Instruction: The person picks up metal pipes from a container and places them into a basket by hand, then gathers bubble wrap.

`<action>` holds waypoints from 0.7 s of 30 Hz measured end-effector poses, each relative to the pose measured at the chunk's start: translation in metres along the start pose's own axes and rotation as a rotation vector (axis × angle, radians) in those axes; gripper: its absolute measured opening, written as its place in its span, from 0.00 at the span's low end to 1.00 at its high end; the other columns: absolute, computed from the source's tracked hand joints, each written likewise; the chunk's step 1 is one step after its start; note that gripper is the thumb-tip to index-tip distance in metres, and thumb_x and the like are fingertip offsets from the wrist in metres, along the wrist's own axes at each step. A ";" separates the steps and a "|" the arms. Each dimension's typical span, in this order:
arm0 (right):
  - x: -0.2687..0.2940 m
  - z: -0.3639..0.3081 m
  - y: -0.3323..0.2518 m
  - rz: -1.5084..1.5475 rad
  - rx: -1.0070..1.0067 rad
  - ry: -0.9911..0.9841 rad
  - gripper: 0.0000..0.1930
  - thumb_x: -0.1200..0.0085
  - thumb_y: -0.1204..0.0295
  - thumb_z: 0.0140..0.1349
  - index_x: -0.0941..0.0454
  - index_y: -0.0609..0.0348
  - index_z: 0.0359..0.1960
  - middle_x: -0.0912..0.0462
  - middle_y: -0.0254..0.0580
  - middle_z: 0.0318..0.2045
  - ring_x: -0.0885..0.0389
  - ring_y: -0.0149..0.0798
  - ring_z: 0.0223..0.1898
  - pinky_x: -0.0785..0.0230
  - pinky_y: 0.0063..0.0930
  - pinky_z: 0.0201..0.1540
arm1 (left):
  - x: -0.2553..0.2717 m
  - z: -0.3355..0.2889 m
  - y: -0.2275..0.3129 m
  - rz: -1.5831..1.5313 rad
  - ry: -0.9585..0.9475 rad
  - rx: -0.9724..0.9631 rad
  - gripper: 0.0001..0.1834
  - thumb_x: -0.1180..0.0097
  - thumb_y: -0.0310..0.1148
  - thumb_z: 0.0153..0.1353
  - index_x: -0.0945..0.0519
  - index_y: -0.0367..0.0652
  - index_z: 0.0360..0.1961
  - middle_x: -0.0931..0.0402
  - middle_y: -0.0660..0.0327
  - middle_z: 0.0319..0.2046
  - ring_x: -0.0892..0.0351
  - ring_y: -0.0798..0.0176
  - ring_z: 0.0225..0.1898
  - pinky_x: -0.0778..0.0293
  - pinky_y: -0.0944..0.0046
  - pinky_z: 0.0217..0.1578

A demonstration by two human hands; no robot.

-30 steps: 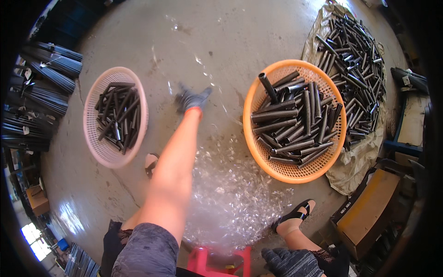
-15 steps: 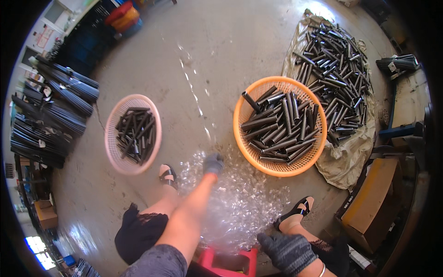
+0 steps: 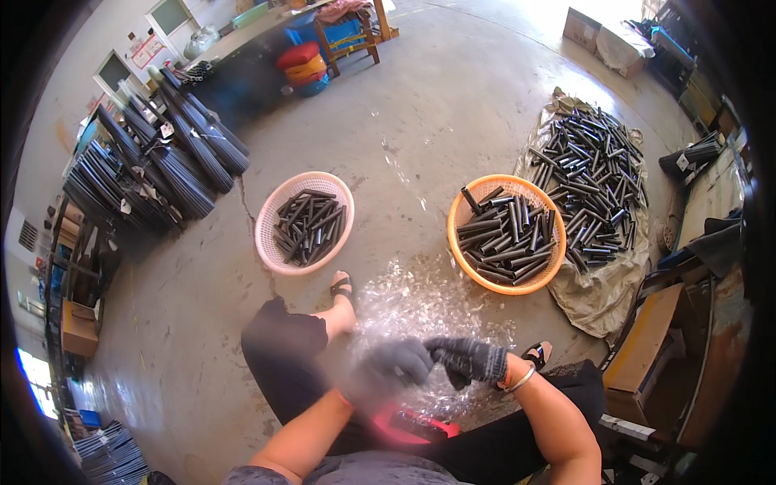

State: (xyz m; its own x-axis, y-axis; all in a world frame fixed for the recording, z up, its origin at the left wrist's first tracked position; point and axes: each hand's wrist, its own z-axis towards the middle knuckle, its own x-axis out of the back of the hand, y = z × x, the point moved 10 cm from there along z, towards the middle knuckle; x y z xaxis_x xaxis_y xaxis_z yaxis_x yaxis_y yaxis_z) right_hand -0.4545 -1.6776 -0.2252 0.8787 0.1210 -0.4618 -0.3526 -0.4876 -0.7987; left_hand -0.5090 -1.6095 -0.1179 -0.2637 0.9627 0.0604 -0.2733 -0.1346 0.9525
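Note:
My left hand (image 3: 388,370), in a grey glove, is blurred, so its fingers do not show clearly. Beside it, almost touching, is my right hand (image 3: 469,360) in a dark knit glove, its fingers bent together; whatever they hold is hidden. Both are over my lap, above a heap of small clear shiny plastic pieces (image 3: 420,303) on the floor. Short black tubes (image 3: 517,234) fill an orange basket (image 3: 459,257) ahead to the right. A pale pink basket (image 3: 264,246) ahead to the left holds fewer black tubes (image 3: 311,226).
A large pile of black tubes (image 3: 594,178) lies on a tan sheet (image 3: 594,299) at the right. Bundles of long dark rods (image 3: 170,153) lean at the left. A cardboard box (image 3: 643,339) stands near right; a red stool (image 3: 416,427) is below my hands.
My left hand has drawn back from the plastic heap toward my lap. My right hand has come up and inward to meet it. The view has tilted up.

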 end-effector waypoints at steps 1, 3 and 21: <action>-0.015 0.000 0.009 -0.046 -0.065 -0.071 0.18 0.57 0.66 0.68 0.35 0.51 0.59 0.20 0.36 0.38 0.39 0.23 0.15 0.39 0.18 0.19 | 0.045 -0.022 -0.010 -0.013 0.318 0.126 0.08 0.49 0.22 0.54 0.25 0.40 0.19 0.25 0.60 0.26 0.28 0.66 0.28 0.32 0.66 0.31; -0.021 -0.012 0.027 -0.174 -0.133 -0.089 0.18 0.61 0.60 0.69 0.34 0.51 0.57 0.20 0.38 0.36 0.38 0.24 0.14 0.38 0.20 0.19 | 0.094 -0.055 -0.028 0.037 0.684 0.225 0.05 0.49 0.21 0.55 0.24 0.39 0.23 0.24 0.61 0.28 0.28 0.66 0.29 0.31 0.67 0.31; 0.207 -0.206 0.010 0.005 0.410 1.328 0.10 0.53 0.64 0.62 0.28 0.49 0.24 0.35 0.28 0.11 0.41 0.29 0.08 0.49 0.23 0.10 | -0.062 -0.081 -0.115 -0.502 0.003 0.762 0.29 0.46 0.24 0.56 0.38 0.41 0.60 0.30 0.66 0.23 0.29 0.72 0.24 0.26 0.68 0.30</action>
State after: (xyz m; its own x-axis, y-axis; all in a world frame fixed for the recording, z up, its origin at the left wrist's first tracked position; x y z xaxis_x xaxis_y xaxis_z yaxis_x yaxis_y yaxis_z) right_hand -0.2096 -1.8353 -0.2491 0.4406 -0.8958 0.0589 -0.2219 -0.1723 -0.9597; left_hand -0.5365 -1.6732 -0.2552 -0.2818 0.8656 -0.4140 0.3279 0.4924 0.8063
